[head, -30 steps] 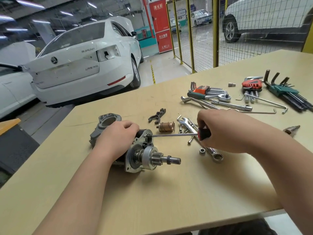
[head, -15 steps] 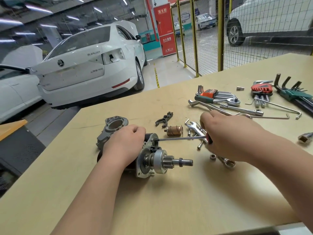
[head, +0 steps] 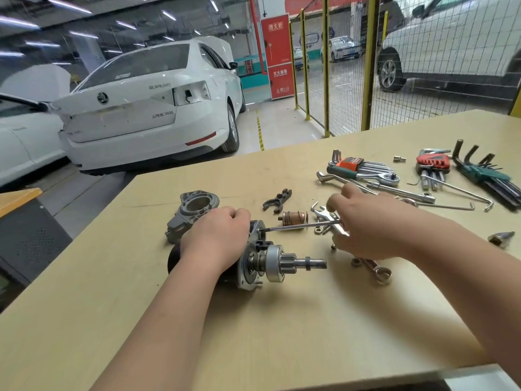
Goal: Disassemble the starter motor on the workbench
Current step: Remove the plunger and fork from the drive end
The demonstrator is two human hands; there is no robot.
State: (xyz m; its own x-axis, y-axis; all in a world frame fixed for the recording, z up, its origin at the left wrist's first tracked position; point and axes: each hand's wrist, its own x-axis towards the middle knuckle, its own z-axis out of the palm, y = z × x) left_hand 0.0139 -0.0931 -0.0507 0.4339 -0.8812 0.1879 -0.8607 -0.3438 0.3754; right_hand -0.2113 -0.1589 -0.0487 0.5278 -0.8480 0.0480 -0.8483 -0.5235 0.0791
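- The motor (head: 255,273) lies on its side near the middle of the bench (head: 282,340). Its gear shaft points to the right.
- The left hand (head: 217,244) is curled over the dark body of the motor and holds it down.
- The right hand (head: 369,230) has its fingers wrapped round the screwdriver (head: 301,225). The handle is hidden inside the hand.
- The tip of the screwdriver sits at a screw near the top of the motor's silver plate.
- Done, I think: the grey cover (head: 194,210) is off and lies just behind the left hand.
- The fork (head: 277,200) and the copper part (head: 293,218) are out too, and lie apart from the motor.
- A nut (head: 355,261) lies loose next to a wrench (head: 377,270).
- Left to do, I think: this screw must come out. Then the plate, the gear and the dark body must come apart.
- So the job looks about half done.
- More tools, like the hex keys (head: 363,166), wait at the far side of the bench.
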